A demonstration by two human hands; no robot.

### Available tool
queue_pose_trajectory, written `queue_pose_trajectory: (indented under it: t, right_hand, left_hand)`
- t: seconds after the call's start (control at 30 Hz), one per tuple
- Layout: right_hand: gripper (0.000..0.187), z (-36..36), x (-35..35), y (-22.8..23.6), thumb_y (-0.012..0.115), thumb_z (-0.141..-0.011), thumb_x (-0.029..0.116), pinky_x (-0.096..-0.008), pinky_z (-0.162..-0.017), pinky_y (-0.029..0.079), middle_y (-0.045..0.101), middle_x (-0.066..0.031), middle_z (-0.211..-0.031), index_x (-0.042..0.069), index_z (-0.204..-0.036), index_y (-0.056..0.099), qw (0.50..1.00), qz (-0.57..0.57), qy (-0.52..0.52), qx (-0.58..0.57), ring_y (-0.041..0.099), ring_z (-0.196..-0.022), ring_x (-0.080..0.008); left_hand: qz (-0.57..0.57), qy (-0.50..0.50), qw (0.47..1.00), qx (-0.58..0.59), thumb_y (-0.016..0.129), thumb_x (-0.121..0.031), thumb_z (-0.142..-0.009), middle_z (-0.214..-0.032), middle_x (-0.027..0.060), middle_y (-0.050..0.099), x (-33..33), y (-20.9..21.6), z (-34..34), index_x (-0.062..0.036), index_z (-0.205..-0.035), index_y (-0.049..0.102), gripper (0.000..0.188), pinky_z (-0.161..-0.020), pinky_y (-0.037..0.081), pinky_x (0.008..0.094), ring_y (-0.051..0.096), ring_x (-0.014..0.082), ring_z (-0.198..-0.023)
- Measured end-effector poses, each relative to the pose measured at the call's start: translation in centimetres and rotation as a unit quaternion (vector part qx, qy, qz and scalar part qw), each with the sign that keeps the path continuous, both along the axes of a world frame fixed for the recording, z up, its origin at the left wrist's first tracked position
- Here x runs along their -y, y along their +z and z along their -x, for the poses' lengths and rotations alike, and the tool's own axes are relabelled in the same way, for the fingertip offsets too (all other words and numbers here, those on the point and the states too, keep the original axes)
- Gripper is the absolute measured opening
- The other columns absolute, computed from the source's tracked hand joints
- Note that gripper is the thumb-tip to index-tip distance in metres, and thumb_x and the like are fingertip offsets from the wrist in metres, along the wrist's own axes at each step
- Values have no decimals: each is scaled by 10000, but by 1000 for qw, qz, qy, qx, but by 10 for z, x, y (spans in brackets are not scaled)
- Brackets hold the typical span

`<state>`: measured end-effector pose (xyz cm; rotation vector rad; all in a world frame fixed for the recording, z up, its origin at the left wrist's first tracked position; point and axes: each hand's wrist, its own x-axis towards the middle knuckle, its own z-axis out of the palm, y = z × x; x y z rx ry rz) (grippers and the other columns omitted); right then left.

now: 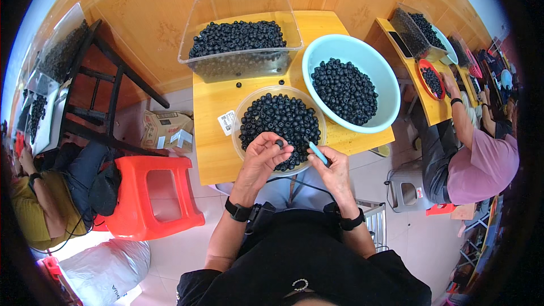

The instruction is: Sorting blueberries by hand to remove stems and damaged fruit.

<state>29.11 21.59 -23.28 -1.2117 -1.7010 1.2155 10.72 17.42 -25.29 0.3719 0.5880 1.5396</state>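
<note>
Between the fingertips of my left hand (262, 156) is a small round black part (279, 143), bead-like and similar to the holed ones in the heap (276, 114) below. My right hand (333, 170) grips a slim tool with a light-blue handle (318, 153); its thin tip points up-left toward the left hand, and its exact kind is unclear. Both hands are above the near side of a round clear tub (236, 130), which holds the heap. Neither the tool tip nor the held part can be seen touching the other.
Behind the tub stands a clear rectangular bin (241, 69) of black parts; a pale-blue basin (390, 102) holds more at right. Two loose parts lie on the yellow table (211, 161). A red stool (133, 192) stands left. Other people work at both sides.
</note>
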Motion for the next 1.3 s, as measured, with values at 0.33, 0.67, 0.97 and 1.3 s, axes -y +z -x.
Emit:
queue_pose_trajectory:
  t: [0.33, 0.67, 0.97, 1.3]
  right_hand:
    - [186, 5, 0, 13, 635, -823, 104, -277, -553, 470, 649, -129, -776, -37, -945, 648, 987, -133, 87, 6, 618, -653, -184]
    - [187, 9, 0, 25, 652, -804, 152, -292, -485, 437, 613, -89, -672, 24, -939, 669, 982, -147, 99, 66, 583, -523, -189]
    - [192, 9, 0, 20, 653, -806, 170, -298, -477, 425, 604, -87, -658, 34, -940, 673, 980, -159, 100, 72, 567, -503, -195]
    - [194, 10, 0, 22, 655, -809, 170, -303, -475, 423, 593, -87, -646, 28, -940, 672, 977, -172, 104, 73, 564, -500, -198]
  left_hand:
    - [-12, -3, 999, 48, 591, -29, -867, -993, 99, 633, -1, -5, 1, -21, -1061, 603, 195, -752, 519, 234, 617, 131, -835]
    - [-12, -14, 1000, 24, 620, -44, -845, -967, 103, 609, 0, -8, -1, -22, -1027, 603, 184, -748, 492, 223, 582, 134, -849]
    - [-21, -40, 999, 21, 634, -74, -847, -948, 86, 605, 1, -8, 0, -31, -990, 578, 160, -744, 488, 225, 578, 123, -829]
    - [-13, -33, 999, 11, 641, -76, -845, -917, 85, 615, 2, -8, 2, -38, -983, 582, 155, -701, 485, 217, 579, 118, -766]
